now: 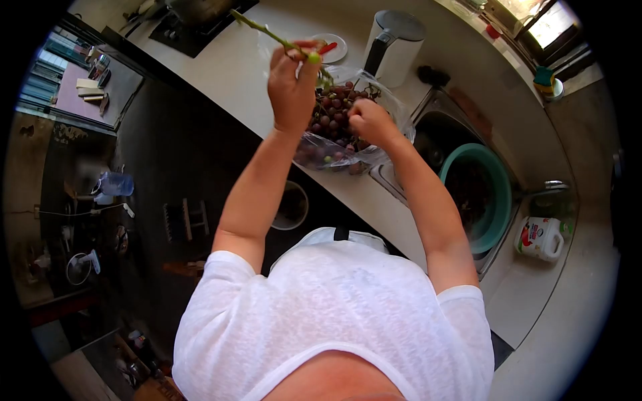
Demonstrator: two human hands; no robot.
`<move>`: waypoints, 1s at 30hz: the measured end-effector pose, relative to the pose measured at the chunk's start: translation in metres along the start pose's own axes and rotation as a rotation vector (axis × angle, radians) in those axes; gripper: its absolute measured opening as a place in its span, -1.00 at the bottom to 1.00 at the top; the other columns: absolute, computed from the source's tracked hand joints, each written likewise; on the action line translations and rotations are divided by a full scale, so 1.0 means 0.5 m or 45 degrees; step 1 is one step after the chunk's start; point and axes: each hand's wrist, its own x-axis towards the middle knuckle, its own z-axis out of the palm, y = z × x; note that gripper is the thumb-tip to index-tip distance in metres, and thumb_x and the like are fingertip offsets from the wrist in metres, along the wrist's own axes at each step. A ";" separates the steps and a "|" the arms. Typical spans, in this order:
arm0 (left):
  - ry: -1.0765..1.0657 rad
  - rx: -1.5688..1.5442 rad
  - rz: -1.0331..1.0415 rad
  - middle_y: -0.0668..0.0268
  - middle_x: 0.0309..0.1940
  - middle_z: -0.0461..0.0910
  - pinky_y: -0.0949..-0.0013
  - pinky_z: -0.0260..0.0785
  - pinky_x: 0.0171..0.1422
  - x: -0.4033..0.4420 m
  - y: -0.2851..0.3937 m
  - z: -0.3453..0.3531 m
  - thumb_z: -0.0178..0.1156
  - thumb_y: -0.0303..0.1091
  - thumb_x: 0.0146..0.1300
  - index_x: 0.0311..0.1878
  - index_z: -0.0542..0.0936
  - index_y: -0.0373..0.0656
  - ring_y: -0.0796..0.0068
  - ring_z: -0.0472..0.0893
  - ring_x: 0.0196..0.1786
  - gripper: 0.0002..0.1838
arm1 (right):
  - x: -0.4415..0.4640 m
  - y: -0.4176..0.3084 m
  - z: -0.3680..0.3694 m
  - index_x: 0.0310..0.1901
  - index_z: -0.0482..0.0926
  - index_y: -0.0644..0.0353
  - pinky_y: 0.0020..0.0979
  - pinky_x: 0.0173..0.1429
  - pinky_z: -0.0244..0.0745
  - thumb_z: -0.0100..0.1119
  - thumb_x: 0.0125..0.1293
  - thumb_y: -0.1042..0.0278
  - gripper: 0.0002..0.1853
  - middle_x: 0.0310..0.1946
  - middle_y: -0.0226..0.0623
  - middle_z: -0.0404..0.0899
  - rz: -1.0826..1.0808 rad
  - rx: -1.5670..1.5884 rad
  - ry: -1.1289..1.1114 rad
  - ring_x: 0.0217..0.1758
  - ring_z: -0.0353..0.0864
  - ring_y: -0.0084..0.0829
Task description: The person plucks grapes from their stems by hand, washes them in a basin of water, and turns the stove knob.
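Observation:
My left hand (292, 93) is raised above the counter, its fingers closed round a long green grape stem (264, 32). A single green grape (314, 58) shows by the fingers, and a small red piece (328, 48) sticks out beyond them; I cannot tell what it is. Dark red grapes (330, 120) fill a clear plastic bag (399, 110) lying open on the counter. My right hand (372, 122) is at the grapes' right side with its fingers curled in; whatever they hold is hidden.
Behind the bag stand a white kettle (396, 57) and a small white plate (339, 47). To the right, a teal basin (503, 194) with dark contents sits in the sink, near a white jug (539, 238). A bucket (306, 207) is below the counter edge.

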 end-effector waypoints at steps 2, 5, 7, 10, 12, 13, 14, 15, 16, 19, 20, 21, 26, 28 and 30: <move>-0.013 0.028 0.012 0.21 -0.14 0.51 0.46 0.36 -0.02 0.045 0.036 -0.022 0.10 -0.40 0.23 -0.14 0.50 -0.28 0.50 0.50 -0.15 -0.81 | -0.006 0.045 -0.002 -0.29 0.49 0.29 -0.36 -0.37 0.56 -0.02 0.13 0.40 -0.83 -0.33 -0.19 0.53 0.454 0.548 -0.075 -0.20 0.57 -0.41; 0.028 -0.424 -0.455 0.19 -0.12 0.52 0.41 0.37 0.04 0.033 0.000 -0.046 0.08 -0.38 0.25 -0.14 0.50 -0.29 0.44 0.53 -0.08 -0.80 | -0.018 0.044 -0.028 -0.19 0.45 0.33 -0.34 -0.28 0.62 -0.06 0.17 0.43 -0.79 -0.24 -0.18 0.52 0.391 1.206 0.071 -0.19 0.58 -0.35; 0.104 -0.561 -0.672 0.16 -0.18 0.54 0.35 0.43 0.00 -0.018 -0.016 -0.082 0.05 -0.39 0.27 -0.15 0.47 -0.28 0.34 0.58 -0.12 -0.83 | -0.042 0.067 -0.065 -0.16 0.42 0.37 -0.32 -0.19 0.62 -0.09 0.19 0.46 -0.78 -0.17 -0.12 0.49 0.318 1.414 0.152 -0.13 0.58 -0.31; 0.266 -0.450 -0.943 0.20 -0.30 0.57 0.40 0.49 -0.16 -0.144 -0.064 -0.172 0.06 -0.35 0.28 -0.21 0.44 -0.22 0.41 0.61 -0.27 -0.86 | -0.135 0.161 -0.137 -0.12 0.43 0.27 -0.24 -0.11 0.57 -0.04 0.21 0.42 -0.78 -0.13 -0.17 0.52 0.160 1.648 0.343 -0.04 0.55 -0.25; 0.267 -0.421 -1.100 0.23 -0.33 0.57 0.36 0.49 -0.18 -0.256 -0.105 -0.245 0.03 -0.34 0.29 -0.21 0.43 -0.21 0.42 0.59 -0.30 -0.86 | -0.228 0.243 -0.188 -0.11 0.44 0.19 -0.22 -0.08 0.54 -0.03 0.24 0.39 -0.79 -0.05 -0.20 0.51 0.289 1.508 0.634 0.03 0.52 -0.24; 0.270 -0.345 -1.249 0.24 -0.33 0.56 0.35 0.49 -0.18 -0.311 -0.112 -0.276 0.02 -0.34 0.29 -0.20 0.43 -0.20 0.42 0.59 -0.29 -0.87 | -0.276 0.284 -0.206 -0.10 0.44 0.21 -0.23 -0.07 0.53 -0.04 0.25 0.41 -0.79 -0.09 -0.20 0.52 0.362 1.432 0.823 -0.01 0.53 -0.26; 0.273 -0.270 -1.395 0.24 -0.34 0.56 0.34 0.49 -0.19 -0.361 -0.116 -0.298 0.02 -0.34 0.29 -0.20 0.42 -0.18 0.41 0.59 -0.28 -0.87 | -0.326 0.338 -0.228 -0.08 0.44 0.23 -0.26 -0.08 0.53 -0.04 0.25 0.42 -0.78 -0.14 -0.20 0.52 0.484 1.296 0.932 -0.08 0.54 -0.29; 0.340 -0.320 -1.583 0.22 -0.32 0.55 0.27 0.50 -0.20 -0.403 -0.120 -0.317 0.00 -0.34 0.29 -0.19 0.41 -0.15 0.35 0.59 -0.25 -0.88 | -0.366 0.359 -0.237 -0.07 0.44 0.25 -0.31 -0.11 0.53 -0.02 0.24 0.43 -0.77 -0.17 -0.21 0.51 0.603 1.078 1.079 -0.15 0.54 -0.33; 0.397 -0.454 -1.702 0.20 -0.29 0.55 0.21 0.49 -0.17 -0.421 -0.117 -0.328 -0.02 -0.34 0.30 -0.19 0.41 -0.15 0.31 0.58 -0.23 -0.89 | -0.409 0.407 -0.250 -0.07 0.45 0.25 -0.36 -0.14 0.53 0.02 0.21 0.44 -0.76 -0.18 -0.21 0.51 0.697 0.886 1.104 -0.16 0.53 -0.36; 0.607 -0.953 -1.821 0.16 -0.13 0.54 -0.05 0.33 0.11 -0.463 -0.118 -0.356 -0.10 -0.29 0.34 -0.18 0.45 -0.12 0.16 0.51 -0.02 -0.83 | -0.504 0.489 -0.273 -0.06 0.46 0.29 -0.46 -0.17 0.48 0.06 0.20 0.44 -0.73 -0.18 -0.24 0.51 0.956 0.409 1.099 -0.18 0.51 -0.42; 0.704 -1.109 -1.815 0.14 -0.08 0.52 -0.08 0.29 0.16 -0.455 -0.115 -0.352 -0.11 -0.30 0.34 -0.18 0.45 -0.15 0.13 0.49 0.02 -0.81 | -0.515 0.475 -0.270 -0.06 0.46 0.30 -0.44 -0.15 0.48 0.07 0.20 0.43 -0.72 -0.17 -0.23 0.51 0.983 0.199 1.077 -0.16 0.50 -0.41; 0.766 -1.241 -1.792 0.12 -0.06 0.51 -0.10 0.26 0.19 -0.448 -0.117 -0.348 -0.15 -0.29 0.35 -0.17 0.45 -0.17 0.11 0.47 0.07 -0.79 | -0.530 0.486 -0.271 -0.05 0.46 0.31 -0.44 -0.09 0.46 0.07 0.20 0.43 -0.72 -0.14 -0.21 0.51 1.043 0.119 1.034 -0.13 0.50 -0.40; 0.722 -1.752 -1.638 0.07 0.02 0.48 -0.12 0.23 0.23 -0.419 -0.120 -0.323 -0.23 -0.27 0.37 -0.19 0.46 -0.17 0.06 0.44 0.12 -0.73 | -0.581 0.548 -0.268 -0.03 0.46 0.31 -0.40 0.06 0.35 0.04 0.21 0.43 -0.71 -0.08 -0.20 0.49 1.136 -0.013 0.966 -0.03 0.45 -0.37; 0.673 -1.799 -1.592 0.08 0.05 0.46 -0.12 0.20 0.25 -0.411 -0.110 -0.318 -0.23 -0.27 0.37 -0.18 0.47 -0.17 0.08 0.41 0.15 -0.73 | -0.573 0.528 -0.260 -0.02 0.45 0.30 -0.40 0.06 0.35 0.04 0.22 0.42 -0.71 -0.07 -0.21 0.48 1.122 -0.019 0.982 -0.02 0.44 -0.36; 0.623 -1.843 -1.548 0.08 0.08 0.44 -0.12 0.17 0.28 -0.403 -0.099 -0.320 -0.23 -0.27 0.37 -0.17 0.48 -0.17 0.09 0.39 0.19 -0.72 | -0.560 0.511 -0.257 -0.01 0.44 0.30 -0.40 0.05 0.35 0.03 0.22 0.42 -0.70 -0.05 -0.21 0.48 1.110 -0.023 0.999 -0.01 0.43 -0.36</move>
